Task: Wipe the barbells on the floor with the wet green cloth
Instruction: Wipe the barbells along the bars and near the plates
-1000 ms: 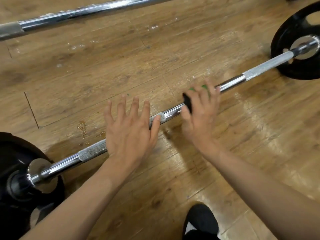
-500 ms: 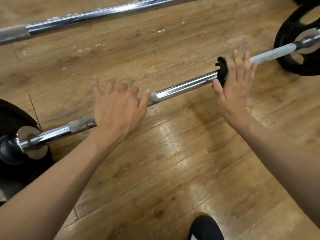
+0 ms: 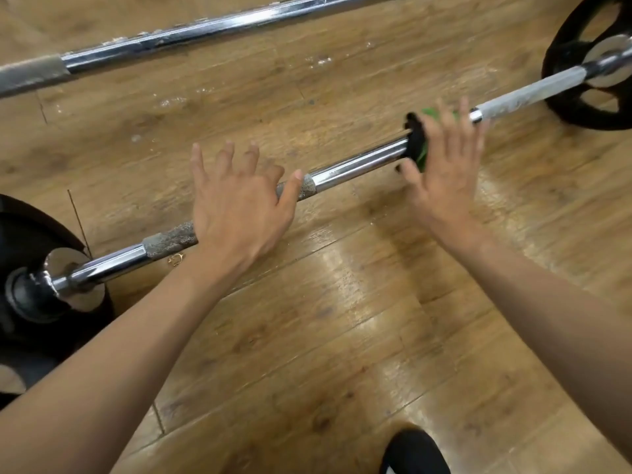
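Observation:
A chrome barbell [image 3: 359, 165] lies diagonally across the wooden floor, with a black plate at each end. My left hand [image 3: 239, 206] rests flat on its knurled grip, fingers spread and straight. My right hand [image 3: 444, 159] presses the green and black cloth [image 3: 419, 145] onto the bar with straight fingers; most of the cloth is hidden under the palm. A second barbell [image 3: 205, 29] lies along the top of the view.
Black weight plates sit at the right end [image 3: 588, 83] and the left end [image 3: 37, 302] of the near bar. The wooden floor [image 3: 307, 336] shows wet streaks. A black shoe tip [image 3: 413, 453] shows at the bottom edge.
My right hand slid the cloth along the bar toward the right plate, then slightly back. My left hand stayed on the left knurled grip with its fingers spreading again.

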Available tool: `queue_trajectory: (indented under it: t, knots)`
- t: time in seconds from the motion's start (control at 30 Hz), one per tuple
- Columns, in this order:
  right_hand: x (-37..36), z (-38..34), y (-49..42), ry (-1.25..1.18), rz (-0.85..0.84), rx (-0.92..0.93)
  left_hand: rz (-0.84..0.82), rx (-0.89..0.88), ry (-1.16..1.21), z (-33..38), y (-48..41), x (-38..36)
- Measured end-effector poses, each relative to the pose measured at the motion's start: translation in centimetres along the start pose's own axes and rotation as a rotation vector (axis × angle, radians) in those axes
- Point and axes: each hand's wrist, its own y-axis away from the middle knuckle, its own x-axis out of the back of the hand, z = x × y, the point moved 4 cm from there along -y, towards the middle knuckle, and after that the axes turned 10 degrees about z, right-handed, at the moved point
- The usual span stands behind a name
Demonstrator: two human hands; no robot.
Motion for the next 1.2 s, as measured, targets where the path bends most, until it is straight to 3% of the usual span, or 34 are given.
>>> queue_trajectory:
  t: [0.1,0.17,0.3,0.43,0.6,0.7,0.87,0.97,1.1,1.2]
  knots:
    - [1.2,3.1,-1.5,0.056,-0.001,-0.135,0.044,0.002,0.002,0.9,1.5,0.2]
    - [1.8,1.1,-0.9,0.023,-0.015,-0.169,0.067,0.003,-0.008,1.6,2.6,0.3]
    - [2.5,-8.4,3.9,-0.168,-0.119,0.078,0.087,0.019,-0.024,2.9,4.7,0.5]
    - [4.0,-6.1,4.6,-0.146,-0.2,0.335,0.116,0.007,-0.031,3.8,6.4,0.7]
    - [4.6,4.0,1.7,0.128,-0.131,-0.074,0.145,0.006,-0.009,4.4,7.4,0.5]
    - [4.6,1.8,1.8,0.1,-0.061,-0.241,0.15,0.008,-0.006,4.6,7.5,0.4]
    - [4.8,-10.1,7.8,-0.151,-0.165,0.084,0.141,0.008,-0.01,4.5,7.3,0.4]
    - [4.5,-7.3,6.8,-0.117,-0.192,0.243,0.144,0.007,0.004,4.2,7.1,0.4]
    - [3.6,2.0,2.6,0.091,-0.133,-0.02,0.159,0.013,0.003,3.9,6.6,0.3]
    - [3.3,2.7,0.5,0.105,-0.111,-0.229,0.176,0.031,0.01,3.7,6.1,0.4]
